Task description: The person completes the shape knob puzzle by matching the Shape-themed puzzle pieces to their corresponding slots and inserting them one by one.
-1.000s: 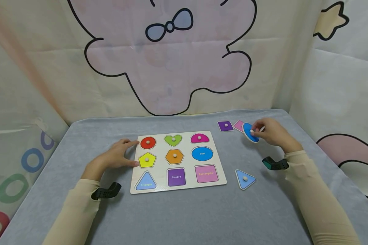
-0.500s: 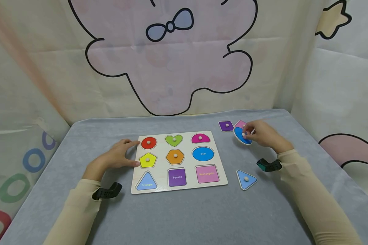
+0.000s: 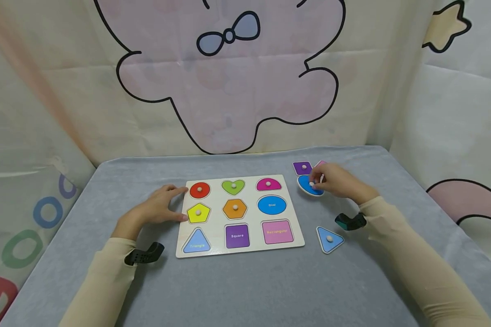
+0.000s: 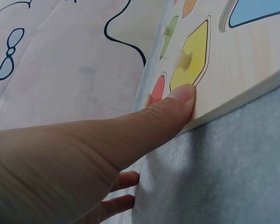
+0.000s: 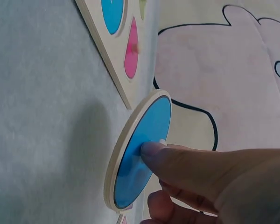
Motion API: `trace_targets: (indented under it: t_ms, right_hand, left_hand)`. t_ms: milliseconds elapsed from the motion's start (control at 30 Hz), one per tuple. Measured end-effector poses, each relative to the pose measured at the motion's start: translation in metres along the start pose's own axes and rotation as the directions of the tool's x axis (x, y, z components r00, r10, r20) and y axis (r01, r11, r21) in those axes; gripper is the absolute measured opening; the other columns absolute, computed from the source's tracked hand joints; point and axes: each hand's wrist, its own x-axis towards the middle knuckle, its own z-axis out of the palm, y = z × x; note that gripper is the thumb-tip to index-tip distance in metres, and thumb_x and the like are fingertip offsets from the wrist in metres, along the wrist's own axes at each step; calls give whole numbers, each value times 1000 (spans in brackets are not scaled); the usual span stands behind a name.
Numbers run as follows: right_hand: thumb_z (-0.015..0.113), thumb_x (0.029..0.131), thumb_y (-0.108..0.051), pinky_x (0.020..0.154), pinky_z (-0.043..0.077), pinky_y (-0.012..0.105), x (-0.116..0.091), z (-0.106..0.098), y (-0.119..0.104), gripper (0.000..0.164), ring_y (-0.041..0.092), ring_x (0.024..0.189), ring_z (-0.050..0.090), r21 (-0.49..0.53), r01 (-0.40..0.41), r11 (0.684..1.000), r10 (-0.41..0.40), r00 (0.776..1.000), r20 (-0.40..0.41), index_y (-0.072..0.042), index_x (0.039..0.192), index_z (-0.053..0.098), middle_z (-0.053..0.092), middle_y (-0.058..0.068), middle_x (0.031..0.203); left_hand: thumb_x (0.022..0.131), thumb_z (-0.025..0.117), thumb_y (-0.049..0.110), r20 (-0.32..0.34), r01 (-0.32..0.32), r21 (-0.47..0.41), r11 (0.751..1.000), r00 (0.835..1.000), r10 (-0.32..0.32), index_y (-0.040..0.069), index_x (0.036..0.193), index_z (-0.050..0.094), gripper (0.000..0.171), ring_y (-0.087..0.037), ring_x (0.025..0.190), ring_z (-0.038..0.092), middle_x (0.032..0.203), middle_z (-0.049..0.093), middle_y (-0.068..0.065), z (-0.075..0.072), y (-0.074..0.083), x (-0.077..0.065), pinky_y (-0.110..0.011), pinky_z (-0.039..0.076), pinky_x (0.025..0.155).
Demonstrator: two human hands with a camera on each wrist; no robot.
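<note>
Between thumb and fingers my right hand (image 3: 338, 181) pinches the small knob of a blue oval puzzle piece (image 5: 142, 151). The piece is tilted and held over the cloth, just right of the wooden puzzle board (image 3: 212, 252). My left hand (image 3: 155, 209) rests at the board's left edge, its thumb (image 4: 177, 100) beside the yellow pentagon piece (image 4: 191, 53) and its other fingers spread. Red circle, green heart, pink half-circle and orange hexagon pieces sit in their recesses. The oval recess (image 3: 272, 205), the triangle, square and rectangle recesses show printed labels and no knobs.
A blue triangle piece (image 3: 329, 240) lies right of the board on the grey cloth (image 3: 245, 290). Behind the held oval are a purple square piece (image 3: 303, 168) and a pink piece (image 3: 321, 163), mostly hidden by the right hand. A printed curtain hangs behind the table.
My right hand has carried the blue oval leftward toward the board, past the pink piece. The left hand stays at the board's edge.
</note>
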Motion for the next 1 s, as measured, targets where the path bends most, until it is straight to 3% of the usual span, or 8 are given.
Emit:
trace_targets:
  t_ms: [633, 1000]
  right_hand:
    - [76, 90, -10, 67, 54, 24, 16, 27, -50, 7, 17, 81, 57, -10, 84, 996, -82, 990, 116, -12, 94, 70, 65, 4, 86]
    - [75, 90, -10, 69, 50, 24, 27, 41, -69, 7, 15, 81, 56, -47, 200, 979, -191, 969, 155, -12, 89, 68, 62, 2, 82]
  left_hand:
    - [81, 82, 46, 2, -4, -5, 1000, 1000, 4, 12, 156, 38, 94, -46, 137, 38, 153, 37, -28, 2, -4, 3, -68, 37, 112]
    - [81, 82, 46, -5, -3, 1, 1000, 1000, 3, 13, 156, 38, 94, -46, 137, 37, 152, 38, -27, 2, -3, 3, -68, 37, 112]
